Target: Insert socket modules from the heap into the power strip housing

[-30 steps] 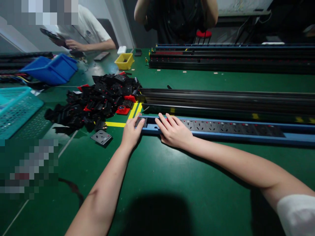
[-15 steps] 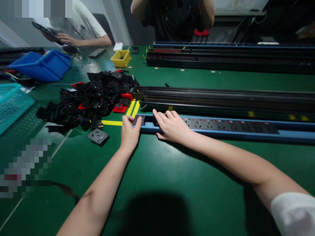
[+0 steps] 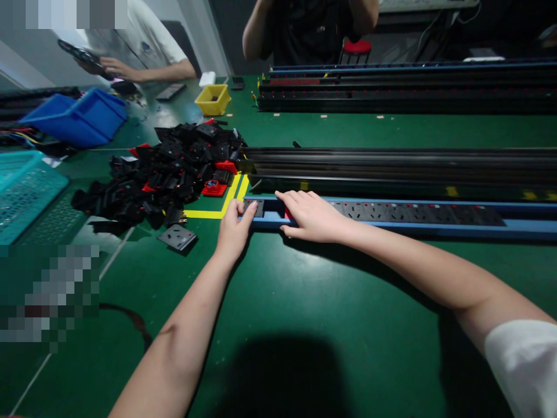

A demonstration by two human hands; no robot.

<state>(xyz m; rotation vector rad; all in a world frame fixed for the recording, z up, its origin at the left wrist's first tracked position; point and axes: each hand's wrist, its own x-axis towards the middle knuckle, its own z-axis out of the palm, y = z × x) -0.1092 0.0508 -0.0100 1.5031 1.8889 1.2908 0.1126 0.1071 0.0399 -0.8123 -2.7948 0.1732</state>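
Observation:
A long blue rail [image 3: 435,227] lies across the green table, filled with a row of black socket modules [image 3: 413,212]. My left hand [image 3: 234,231] reaches to the rail's left end, its stretched fingertips touching the last black module [image 3: 258,207] there. My right hand [image 3: 311,216] lies flat on the rail just to the right, fingers spread toward the left, partly covering a small red piece [image 3: 288,214]. Neither hand grips anything.
A heap of black and red socket modules [image 3: 174,168] lies left of the rail, one loose module [image 3: 177,237] nearer. Black rails [image 3: 391,168] lie behind, more rails [image 3: 391,93] farther back. A yellow bin [image 3: 213,99], blue bins [image 3: 78,119] and a teal basket [image 3: 26,191] stand left. Two other people are across the table.
Both hands stay at the rail's left end. My left fingertips have slid slightly further onto the end module, and my right hand has flattened a little on the rail.

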